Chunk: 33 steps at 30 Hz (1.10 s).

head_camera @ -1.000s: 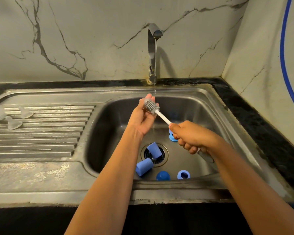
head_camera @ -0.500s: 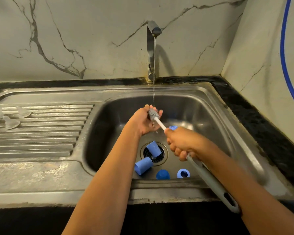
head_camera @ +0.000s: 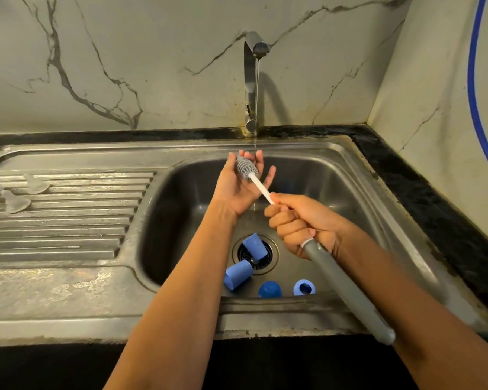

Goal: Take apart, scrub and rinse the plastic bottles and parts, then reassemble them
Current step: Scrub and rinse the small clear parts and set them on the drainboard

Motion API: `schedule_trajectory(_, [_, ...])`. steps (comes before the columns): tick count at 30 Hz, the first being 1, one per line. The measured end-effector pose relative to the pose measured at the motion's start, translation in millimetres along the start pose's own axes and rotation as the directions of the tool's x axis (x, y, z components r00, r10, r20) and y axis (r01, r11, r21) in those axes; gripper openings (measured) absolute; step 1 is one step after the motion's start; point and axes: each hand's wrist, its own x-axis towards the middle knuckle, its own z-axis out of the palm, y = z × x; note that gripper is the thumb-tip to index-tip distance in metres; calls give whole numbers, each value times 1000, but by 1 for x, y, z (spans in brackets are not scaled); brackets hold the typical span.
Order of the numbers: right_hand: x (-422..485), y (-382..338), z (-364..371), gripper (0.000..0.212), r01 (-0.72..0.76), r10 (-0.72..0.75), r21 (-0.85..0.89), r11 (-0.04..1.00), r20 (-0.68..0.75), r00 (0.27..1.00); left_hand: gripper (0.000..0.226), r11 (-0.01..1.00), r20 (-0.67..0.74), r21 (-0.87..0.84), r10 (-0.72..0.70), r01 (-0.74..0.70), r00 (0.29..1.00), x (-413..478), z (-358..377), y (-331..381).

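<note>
- Left hand (head_camera: 241,187): open, palm up, fingers straight and spread, held over the sink basin (head_camera: 335,192) below the tap (head_camera: 251,80).
- Right hand (head_camera: 299,223): closed in a fist round the bottle brush (head_camera: 347,291), where the white stem meets the grey handle.
- Brush head (head_camera: 246,170): grey bristles, lying across the left palm and fingers.
- Thin water stream from the tap spout, falling just beside the left fingertips.
- Blue cup (head_camera: 254,245): tilted on the drain (head_camera: 268,257).
- Second blue cup (head_camera: 237,275): on its side, just beside the drain, at the near wall.
- Dark blue cap (head_camera: 269,289) and light blue ring (head_camera: 304,287): side by side on the basin floor, near edge.
- Clear plastic parts (head_camera: 14,202): on the ribbed drainboard (head_camera: 68,226), far left, well apart from the basin.
</note>
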Motion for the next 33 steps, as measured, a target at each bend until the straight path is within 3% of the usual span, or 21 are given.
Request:
schedule_trajectory(2, [5,7,2,48,-5,-79,-326,945,-243,967,31,977,-85,205,-38,55,996,1,-1,-3])
schedule_trajectory(4, [9,19,1,42,-133,-245,-697,705,-415,876,28,898,-216,410,-73,158,974,4,-4,-10])
schedule_trajectory(6, [13,33,-1,37,-221,-425,-898,380,-382,821,28,789,-278,580,-38,200,960,0,-10,-15])
schedule_trajectory(7, [15,38,-2,35,-221,-470,-934,280,-334,817,25,755,-312,615,-33,229,949,0,-10,-15])
schedule_trajectory(8, [17,40,-3,34,-213,-483,-944,254,-314,817,22,653,-355,722,66,228,932,7,-6,-20])
schedule_trajectory(9, [18,39,-3,35,-204,-469,-935,291,-325,821,23,671,-347,716,105,191,932,10,-7,-22])
schedule_trajectory(10, [17,35,-3,36,-183,-431,-897,403,-363,826,28,809,-351,552,7,201,936,7,-4,-20])
schedule_trajectory(12, [14,22,-3,42,-93,-246,-677,730,-387,888,40,949,-165,276,-112,155,980,5,-4,-11])
schedule_trajectory(13, [12,15,-4,45,-34,-148,-497,867,-322,935,44,979,-79,160,-112,123,991,6,-5,-6])
schedule_trajectory(15, [7,4,-4,48,-4,-6,-114,993,-82,997,47,998,33,-30,-62,63,998,0,-4,0])
schedule_trajectory(17, [2,1,-1,45,-69,51,117,991,151,987,44,977,153,-210,-8,40,988,-3,1,3])
schedule_trajectory(19, [-2,2,1,43,-62,41,116,991,175,984,37,972,190,-232,65,-19,980,-9,5,3])
schedule_trajectory(22, [-1,6,4,48,36,-66,-225,974,-131,989,33,998,171,-54,-17,27,985,-10,5,4])
schedule_trajectory(25, [4,20,2,42,-83,-248,-658,749,-394,885,33,946,-97,290,-121,144,988,-4,0,-3])
schedule_trajectory(26, [6,27,3,39,-142,-331,-784,605,-410,850,33,879,-189,444,-98,174,977,-4,0,-6])
schedule_trajectory(27, [8,33,2,37,-175,-406,-873,455,-379,832,31,749,-257,635,-27,189,966,-3,-4,-10])
schedule_trajectory(28, [10,38,1,36,-190,-451,-921,341,-338,826,31,554,-275,812,89,182,957,-1,-9,-14])
schedule_trajectory(29, [13,41,1,35,-193,-460,-933,305,-321,828,35,334,-243,926,176,174,954,0,-13,-16])
schedule_trajectory(30, [14,40,2,35,-202,-428,-924,324,-334,840,40,235,-228,956,216,176,949,1,-14,-17])
schedule_trajectory(31, [14,38,3,35,-209,-367,-886,414,-372,852,44,266,-235,948,212,175,949,1,-13,-17])
schedule_trajectory(33, [15,26,3,37,-167,-188,-696,698,-403,896,47,683,-214,722,63,114,975,-2,-6,-9])
